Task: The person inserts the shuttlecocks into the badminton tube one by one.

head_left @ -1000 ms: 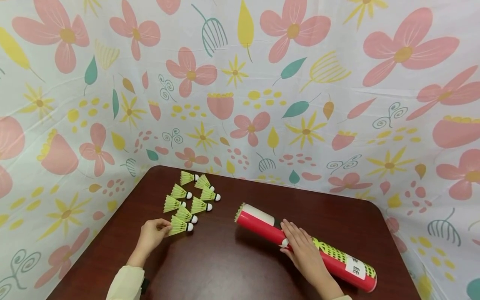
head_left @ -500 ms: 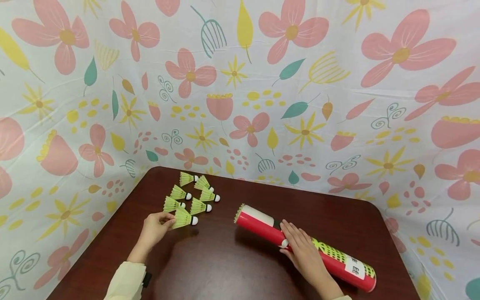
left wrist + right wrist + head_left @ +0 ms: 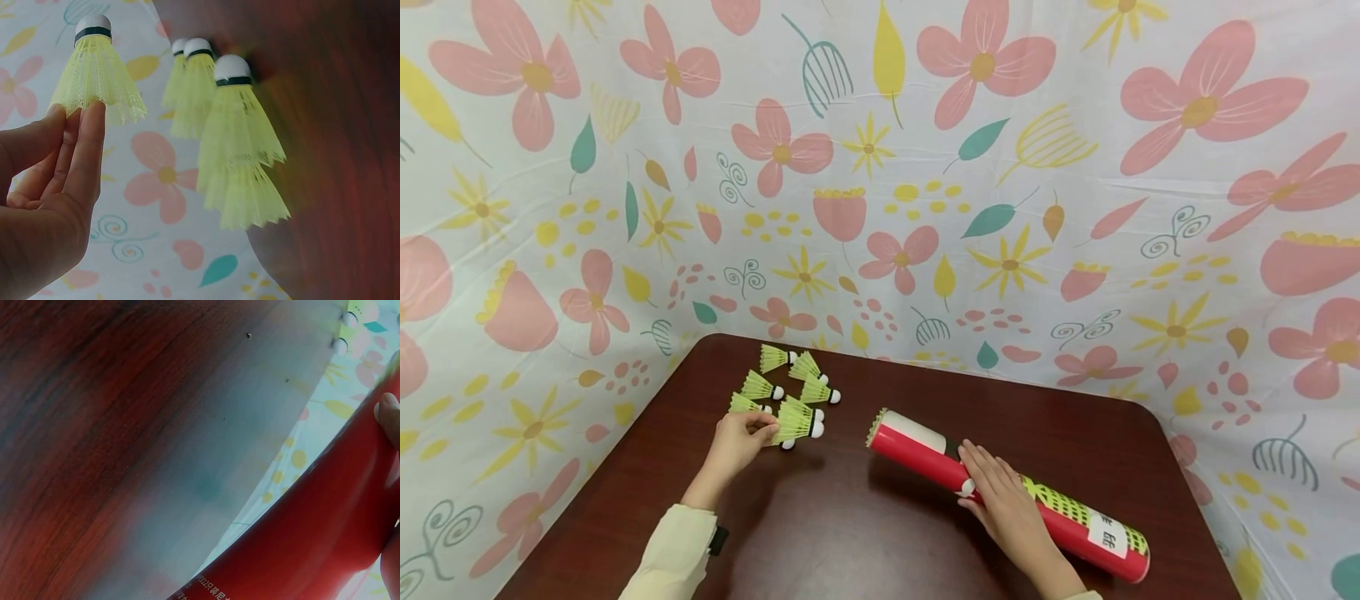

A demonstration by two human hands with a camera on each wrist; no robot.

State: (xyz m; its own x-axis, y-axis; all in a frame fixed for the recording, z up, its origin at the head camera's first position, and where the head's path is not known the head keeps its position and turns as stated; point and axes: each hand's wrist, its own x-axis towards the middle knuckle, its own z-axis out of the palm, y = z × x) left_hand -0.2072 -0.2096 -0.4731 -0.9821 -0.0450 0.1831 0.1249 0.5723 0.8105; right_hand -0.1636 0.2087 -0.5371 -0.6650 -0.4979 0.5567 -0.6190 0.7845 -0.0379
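Observation:
My left hand (image 3: 739,446) pinches the feathered rim of a yellow-green shuttlecock (image 3: 795,419), its white cork pointing right, toward the tube. In the left wrist view, thumb and fingertips hold this shuttlecock (image 3: 97,78) by its skirt edge. A long red shuttlecock tube (image 3: 917,450) lies slantwise at the right, and my right hand (image 3: 1003,496) grips its middle. At the tube's left end a yellow-green skirt edge (image 3: 875,427) shows. The right wrist view has the red tube (image 3: 312,544) with a thumb (image 3: 389,409) against it.
Several loose shuttlecocks (image 3: 760,385) lie in a cluster at the back left of the dark brown table (image 3: 842,517). One is partly hidden behind the held shuttlecock. Flower-patterned cloth (image 3: 902,208) hangs behind and beside the table.
My left hand has picked the nearest shuttlecock off the table and carried it up and right, toward the tube. The right hand and tube have hardly moved.

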